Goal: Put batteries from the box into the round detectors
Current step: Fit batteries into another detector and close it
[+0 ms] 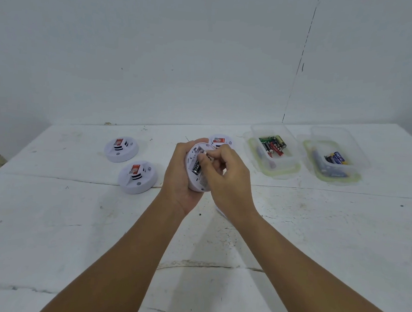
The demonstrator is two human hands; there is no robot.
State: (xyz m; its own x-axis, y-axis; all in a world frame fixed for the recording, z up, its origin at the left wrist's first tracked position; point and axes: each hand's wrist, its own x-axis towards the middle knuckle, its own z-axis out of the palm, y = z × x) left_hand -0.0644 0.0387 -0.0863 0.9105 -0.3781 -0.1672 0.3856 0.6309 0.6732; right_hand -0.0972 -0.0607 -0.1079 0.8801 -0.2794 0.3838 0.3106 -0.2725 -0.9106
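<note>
The left hand grips a round white detector held up on edge above the tabletop, its open back turned toward the right hand. The right hand's curled fingers pinch or press at a dark battery that sits in the detector's back compartment; whether it is fully seated cannot be told.

Just behind the hands a second detector lies on the tabletop, partly hidden. Two more detectors lie face up to the left, each with a red label.

To the right stands a clear plastic box holding mixed green, red and black batteries, and beside it another clear box with blue ones.

The tabletop is white, scuffed, cracked and speckled with dirt. A plain white wall rises behind it, with a dark dashed line running down it.
</note>
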